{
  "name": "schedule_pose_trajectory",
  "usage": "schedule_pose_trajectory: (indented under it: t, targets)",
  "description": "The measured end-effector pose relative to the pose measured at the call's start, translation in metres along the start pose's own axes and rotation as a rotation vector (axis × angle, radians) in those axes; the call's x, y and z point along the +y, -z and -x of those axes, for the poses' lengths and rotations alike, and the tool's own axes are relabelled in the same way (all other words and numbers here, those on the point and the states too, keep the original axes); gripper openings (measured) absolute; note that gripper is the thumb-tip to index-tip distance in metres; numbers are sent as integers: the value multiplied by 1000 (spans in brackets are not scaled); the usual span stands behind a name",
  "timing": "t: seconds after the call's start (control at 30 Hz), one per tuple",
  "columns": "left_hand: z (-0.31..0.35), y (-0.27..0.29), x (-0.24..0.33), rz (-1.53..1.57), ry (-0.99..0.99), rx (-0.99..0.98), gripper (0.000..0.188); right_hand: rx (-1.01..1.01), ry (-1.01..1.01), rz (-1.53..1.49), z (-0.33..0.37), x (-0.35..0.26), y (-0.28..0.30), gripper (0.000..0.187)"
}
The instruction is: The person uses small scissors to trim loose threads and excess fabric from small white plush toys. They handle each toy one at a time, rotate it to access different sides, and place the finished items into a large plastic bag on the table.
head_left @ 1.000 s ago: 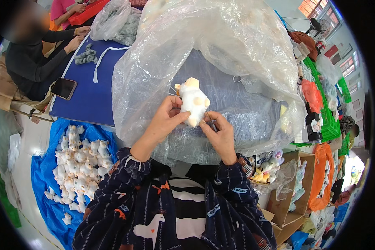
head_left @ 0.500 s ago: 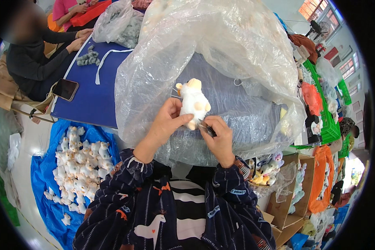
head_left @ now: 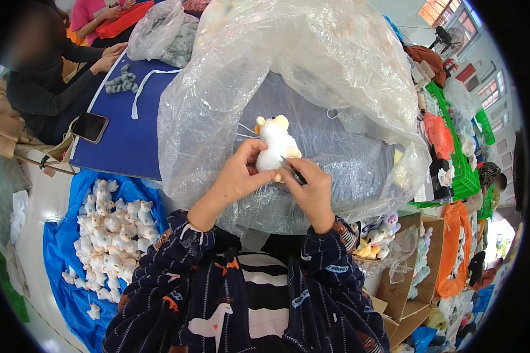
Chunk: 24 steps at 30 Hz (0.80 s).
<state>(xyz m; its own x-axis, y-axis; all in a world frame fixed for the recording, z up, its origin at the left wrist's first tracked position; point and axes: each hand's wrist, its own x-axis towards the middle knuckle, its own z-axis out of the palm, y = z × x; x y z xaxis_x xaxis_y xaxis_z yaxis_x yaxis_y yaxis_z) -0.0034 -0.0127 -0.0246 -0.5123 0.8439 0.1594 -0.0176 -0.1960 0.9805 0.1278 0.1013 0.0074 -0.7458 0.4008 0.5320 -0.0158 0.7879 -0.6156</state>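
Over plastic (head_left: 348, 150), left hand (head_left: 235, 176) holds plush (head_left: 278, 140); right hand (head_left: 313, 191), snips (head_left: 299, 176) perhaps.

Plush toy (head_left: 275, 147) turned slightly; dark tool (head_left: 297, 174) now higher against body.

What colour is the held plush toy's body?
The plush toy has a white body, seen best in the head view.

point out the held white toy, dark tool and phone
White toy (head_left: 275, 144), head view, on its body.
Dark tool (head_left: 298, 175), head view, on its handle.
Phone (head_left: 89, 126), head view, on its screen.
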Motion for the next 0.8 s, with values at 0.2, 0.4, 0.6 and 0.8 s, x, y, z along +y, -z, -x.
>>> schedule_pose_trajectory:
  t: [0.2, 0.4, 0.6, 0.8]
  targets:
    - [1, -9, 8, -230, 27, 31, 48, 11, 20, 158, 1, -1, -5, 19]
    - [-1, -8, 8, -205, 39, 18, 48, -71, -703, -774, 4, 8, 1, 8]
    - [0, -6, 7, -82, 71, 52, 51, 39, -501, -739, 26, 20, 18, 18]
    - [0, -1, 6, 20, 83, 20, 50, 54, -112, 15, 33, 17, 8, 31]
